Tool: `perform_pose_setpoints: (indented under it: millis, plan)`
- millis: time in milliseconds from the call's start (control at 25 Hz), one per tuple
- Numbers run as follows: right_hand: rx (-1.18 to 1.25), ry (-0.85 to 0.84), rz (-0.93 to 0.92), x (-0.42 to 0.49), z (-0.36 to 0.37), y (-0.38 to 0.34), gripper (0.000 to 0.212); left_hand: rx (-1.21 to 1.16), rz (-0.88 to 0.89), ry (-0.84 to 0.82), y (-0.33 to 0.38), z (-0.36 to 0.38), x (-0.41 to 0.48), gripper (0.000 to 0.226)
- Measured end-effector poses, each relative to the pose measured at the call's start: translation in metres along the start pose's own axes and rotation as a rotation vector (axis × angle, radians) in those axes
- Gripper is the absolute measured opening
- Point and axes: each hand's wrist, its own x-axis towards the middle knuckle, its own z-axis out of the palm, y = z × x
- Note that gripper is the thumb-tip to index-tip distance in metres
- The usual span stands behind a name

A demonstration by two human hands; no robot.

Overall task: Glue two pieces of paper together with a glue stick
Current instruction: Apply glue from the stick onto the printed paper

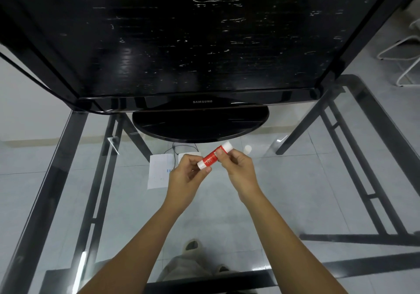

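Glue stick: a red tube with white ends, the glue stick (211, 156) is held in the air above the table, tilted, its upper end pointing away to the right.
Left hand: the left hand (185, 175) pinches the lower white end of the tube between thumb and fingers.
Right hand: the right hand (237, 165) grips the upper part of the tube, thumb on the red label.
Papers: one white paper (159, 171) lies flat on the glass just left of the left hand; a second paper (189, 155) lies beside it, mostly hidden behind the hands.
Small white piece: a small white piece (247, 149) stands on the glass near the right hand (maybe the cap, I cannot tell).
Table: a glass table (250, 214) with dark metal frame; the floor tiles and two feet in sandals (192, 246) are visible through it.
Monitor: a black monitor (172, 39), screen dark, stands on its round base (200, 125) at the far side of the table.
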Motion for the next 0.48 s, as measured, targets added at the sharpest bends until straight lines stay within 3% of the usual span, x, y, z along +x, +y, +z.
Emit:
perform_pose_setpoints:
  millis: [360,480]
  plan:
    - [0.033,-0.020,0.014,-0.003,0.000,0.002,0.020,-0.120,-0.044,-0.154,0.002,-0.011,0.002,0.024]
    - [0.022,0.030,0.015,-0.004,0.005,0.001,0.020,-0.174,-0.065,-0.135,-0.001,-0.011,0.002,0.022]
